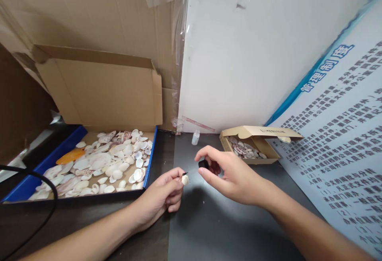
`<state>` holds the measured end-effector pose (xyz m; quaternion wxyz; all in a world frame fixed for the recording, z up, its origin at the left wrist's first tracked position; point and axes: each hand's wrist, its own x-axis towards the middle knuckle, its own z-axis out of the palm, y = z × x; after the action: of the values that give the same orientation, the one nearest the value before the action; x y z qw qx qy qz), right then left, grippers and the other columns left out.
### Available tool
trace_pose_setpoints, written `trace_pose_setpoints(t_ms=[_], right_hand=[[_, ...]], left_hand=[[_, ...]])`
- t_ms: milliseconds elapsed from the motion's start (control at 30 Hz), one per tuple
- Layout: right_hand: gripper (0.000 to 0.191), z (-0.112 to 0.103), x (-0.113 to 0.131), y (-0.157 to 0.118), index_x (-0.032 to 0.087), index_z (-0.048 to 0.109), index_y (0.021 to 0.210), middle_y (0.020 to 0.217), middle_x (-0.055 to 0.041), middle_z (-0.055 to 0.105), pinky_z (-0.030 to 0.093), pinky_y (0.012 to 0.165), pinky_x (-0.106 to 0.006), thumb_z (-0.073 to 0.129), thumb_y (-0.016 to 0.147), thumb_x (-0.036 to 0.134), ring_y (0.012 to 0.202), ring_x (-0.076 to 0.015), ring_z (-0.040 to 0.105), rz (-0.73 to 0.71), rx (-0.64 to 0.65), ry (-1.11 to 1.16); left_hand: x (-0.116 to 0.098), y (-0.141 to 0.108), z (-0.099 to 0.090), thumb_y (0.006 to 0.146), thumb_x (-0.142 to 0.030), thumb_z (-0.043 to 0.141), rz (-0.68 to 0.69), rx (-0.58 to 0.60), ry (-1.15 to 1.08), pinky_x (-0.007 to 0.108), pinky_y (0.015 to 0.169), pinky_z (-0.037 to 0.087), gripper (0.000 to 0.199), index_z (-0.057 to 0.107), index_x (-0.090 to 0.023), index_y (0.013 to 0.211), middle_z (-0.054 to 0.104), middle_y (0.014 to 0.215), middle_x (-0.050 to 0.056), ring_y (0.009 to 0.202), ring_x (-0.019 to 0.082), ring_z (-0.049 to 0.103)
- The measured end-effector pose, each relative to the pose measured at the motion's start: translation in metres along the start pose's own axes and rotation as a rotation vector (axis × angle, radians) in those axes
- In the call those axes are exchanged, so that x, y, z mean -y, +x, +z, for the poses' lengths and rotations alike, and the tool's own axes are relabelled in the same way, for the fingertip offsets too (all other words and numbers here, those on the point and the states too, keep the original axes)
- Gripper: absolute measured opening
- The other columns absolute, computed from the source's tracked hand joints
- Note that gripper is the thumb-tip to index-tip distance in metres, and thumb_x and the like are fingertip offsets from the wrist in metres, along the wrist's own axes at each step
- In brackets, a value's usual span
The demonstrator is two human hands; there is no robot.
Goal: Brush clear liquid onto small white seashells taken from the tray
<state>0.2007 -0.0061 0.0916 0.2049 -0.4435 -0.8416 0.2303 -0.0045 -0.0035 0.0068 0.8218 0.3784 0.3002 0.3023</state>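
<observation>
While L hand (165, 191) pinches a small pale shell (185, 180) btwn thumb & fingertips, grip closed, R hand (221, 169) is half open, thumb & index apart, w/ a rnd black piece (203, 164) in its fingers. Shell is nearer the wearer than the bottle (195, 137), slightly left of it; roundish & too small to tell its long axis. Thin black tip (185, 173) beside shell points right of bottle, approx level. Black piece's rnd side faces left; it's nearer than bottle, slightly right. Left of bottle: blue box (151, 155), lid up, full of loose shells (100, 160). Right of bottle: small box (270, 160), lid part open, more shells inside.
</observation>
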Motion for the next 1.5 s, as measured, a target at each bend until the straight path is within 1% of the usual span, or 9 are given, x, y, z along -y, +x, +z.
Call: trace_pose_setpoints(t_ms=[233,400,633,800,933,1067,1233,1400,1500], right_hand=[[0.01,0.002,-0.002,0.001,0.022,0.055,0.103,0.069,0.0037,0.059,0.039,0.059,-0.024,0.055,0.093,0.024,0.061,-0.0133,0.055,0.013,-0.031,-0.088],[0.011,0.001,-0.002,0.002,0.022,0.055,0.103,0.071,0.0028,0.061,0.039,0.06,-0.024,0.055,0.092,0.023,0.061,-0.0138,0.057,0.0,0.026,-0.117],[0.011,-0.002,-0.001,0.001,0.022,0.055,0.104,0.071,0.0026,0.061,0.04,0.059,-0.023,0.054,0.093,0.024,0.062,-0.0141,0.057,-0.003,0.069,-0.058],[0.008,-0.004,-0.002,0.001,0.022,0.055,0.1,0.07,0.0028,0.061,0.039,0.06,-0.024,0.055,0.092,0.023,0.061,-0.0141,0.056,0.037,0.001,-0.14],[0.011,-0.006,0.001,0.0,0.022,0.052,0.102,0.07,0.0038,0.059,0.041,0.059,-0.023,0.055,0.092,0.022,0.062,-0.0134,0.057,0.014,0.095,-0.025],[0.01,-0.008,0.003,0.0,0.023,0.051,0.097,0.07,0.0043,0.061,0.039,0.06,-0.024,0.054,0.088,0.018,0.059,-0.0131,0.055,0.061,0.153,-0.126],[0.009,-0.009,0.002,-0.001,0.024,0.05,0.096,0.07,0.0043,0.06,0.039,0.058,-0.023,0.054,0.089,0.019,0.063,-0.0142,0.058,0.052,0.216,-0.053],[0.005,-0.01,-0.002,-0.001,0.023,0.052,0.091,0.07,0.0037,0.061,0.038,0.061,-0.025,0.056,0.089,0.021,0.064,-0.015,0.057,0.091,0.252,-0.195],[0.004,-0.012,-0.003,-0.002,0.024,0.053,0.094,0.074,0.0032,0.063,0.038,0.061,-0.023,0.056,0.091,0.024,0.067,-0.0148,0.059,0.075,0.308,-0.11]], left_hand=[[-0.001,0.0,-0.002,0.081,-0.03,0.07,0.065,-0.081,-0.09,0.019,0.045,0.017,0.024,0.048,-0.02,0.085,0.027,0.054,-0.012,0.047,0.006,0.011],[-0.001,0.0,-0.004,0.081,-0.026,0.071,0.064,-0.108,-0.164,0.02,0.045,0.017,0.023,0.05,-0.02,0.089,0.026,0.055,-0.012,0.049,0.007,0.011],[-0.001,0.0,-0.005,0.082,-0.025,0.068,0.046,-0.101,-0.168,0.02,0.045,0.017,0.019,0.051,-0.019,0.088,0.026,0.055,-0.011,0.049,0.007,0.011],[0.0,0.0,-0.006,0.083,-0.026,0.067,0.045,-0.091,-0.15,0.02,0.045,0.017,0.017,0.052,-0.018,0.087,0.025,0.055,-0.011,0.049,0.007,0.012],[-0.001,-0.001,-0.005,0.081,-0.024,0.068,0.051,-0.094,-0.163,0.02,0.045,0.017,0.019,0.051,-0.019,0.087,0.027,0.056,-0.011,0.049,0.006,0.013],[-0.002,-0.001,-0.003,0.084,-0.024,0.066,0.057,-0.101,-0.169,0.02,0.045,0.018,0.017,0.05,-0.019,0.086,0.025,0.056,-0.011,0.049,0.007,0.012],[-0.002,-0.001,-0.003,0.085,-0.024,0.065,0.056,-0.11,-0.189,0.02,0.045,0.018,0.017,0.049,-0.018,0.086,0.026,0.057,-0.011,0.049,0.006,0.012],[-0.001,0.0,-0.004,0.086,-0.024,0.064,0.059,-0.101,-0.173,0.02,0.045,0.018,0.014,0.051,-0.018,0.085,0.026,0.056,-0.011,0.048,0.006,0.013],[-0.002,0.0,-0.005,0.085,-0.024,0.065,0.053,-0.104,-0.178,0.021,0.045,0.018,0.015,0.051,-0.018,0.085,0.026,0.056,-0.011,0.048,0.006,0.013]])
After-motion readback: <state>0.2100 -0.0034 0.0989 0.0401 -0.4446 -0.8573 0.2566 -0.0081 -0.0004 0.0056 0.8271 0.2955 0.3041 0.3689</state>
